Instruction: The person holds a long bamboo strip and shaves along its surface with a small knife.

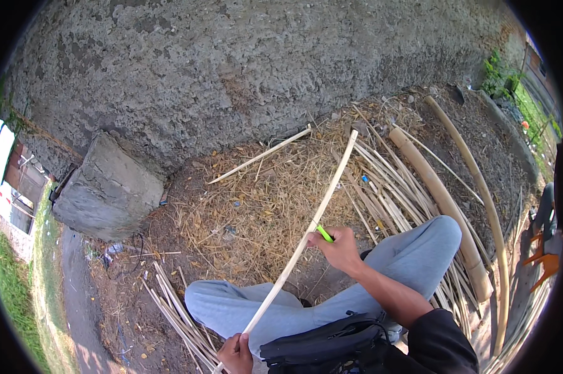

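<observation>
A long, pale bamboo strip (pixel 287 272) slants up and away across my lap. My left hand (pixel 236 354) is closed around its lower end, with the thumb on top. In my right hand (pixel 337 246) is a knife with a bright green handle (pixel 324 234), its thin dark blade lying against the strip about midway along. The fingers of that hand wrap the handle and also touch the strip's edge. The far end of the strip points toward the wall, above the straw-covered ground.
Many split bamboo strips (pixel 397 196) lie to the right, beside a thick bamboo pole (pixel 443 202) and a curved pole (pixel 475 165). More strips (pixel 172 305) lie at my left knee. A rough wall (pixel 231 68) and a concrete block (pixel 110 193) stand ahead.
</observation>
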Motion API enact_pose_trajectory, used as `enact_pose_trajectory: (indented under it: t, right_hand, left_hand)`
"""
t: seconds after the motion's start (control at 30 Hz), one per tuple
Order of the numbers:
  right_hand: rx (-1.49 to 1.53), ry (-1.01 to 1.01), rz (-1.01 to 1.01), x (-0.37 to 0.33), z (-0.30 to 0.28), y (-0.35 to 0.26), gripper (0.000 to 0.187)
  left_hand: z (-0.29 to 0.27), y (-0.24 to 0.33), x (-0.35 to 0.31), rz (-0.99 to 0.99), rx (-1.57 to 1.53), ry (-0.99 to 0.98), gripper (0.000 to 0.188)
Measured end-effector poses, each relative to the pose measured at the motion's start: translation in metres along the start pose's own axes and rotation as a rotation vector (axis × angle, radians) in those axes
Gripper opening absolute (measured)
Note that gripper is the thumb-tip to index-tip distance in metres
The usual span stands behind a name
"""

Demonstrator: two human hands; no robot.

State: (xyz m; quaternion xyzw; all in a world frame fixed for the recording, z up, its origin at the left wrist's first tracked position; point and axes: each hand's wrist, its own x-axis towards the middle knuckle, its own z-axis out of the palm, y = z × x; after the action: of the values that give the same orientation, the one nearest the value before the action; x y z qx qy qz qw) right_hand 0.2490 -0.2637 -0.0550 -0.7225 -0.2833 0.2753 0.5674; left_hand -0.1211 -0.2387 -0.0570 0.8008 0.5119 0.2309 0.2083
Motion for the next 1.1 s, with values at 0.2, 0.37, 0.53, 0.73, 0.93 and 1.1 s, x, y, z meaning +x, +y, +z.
enact_pose_trajectory:
  t: [0.2,0.37,0.53,0.73,0.93,1.1]
  right_hand:
    - [-0.035,0.181,0.053,-0.001,-0.001,-0.009,0.020]
    - [0.089,0.347,-0.122,0.007,0.004,0.016,0.016]
    - [0.289,0.238,-0.118,0.024,-0.009,0.025,0.017]
    - [0.524,0.213,0.077,0.024,-0.034,0.003,0.017]
    - [0.517,0.467,0.086,0.039,-0.074,0.007,0.038]
    - [0.396,0.241,0.118,0.033,-0.076,0.009,0.061]
  left_hand:
    - [-0.002,0.022,0.011,0.059,0.114,0.059,0.014]
    - [0.004,0.029,0.025,0.086,0.093,0.087,0.018]
    - [0.015,0.020,0.032,0.014,-0.048,-0.025,0.022]
    - [0.014,0.019,0.035,-0.123,-0.192,-0.088,0.025]
    - [0.005,-0.005,0.032,-0.191,-0.240,0.002,0.025]
    - [0.001,0.009,0.035,-0.248,-0.411,0.022,0.027]
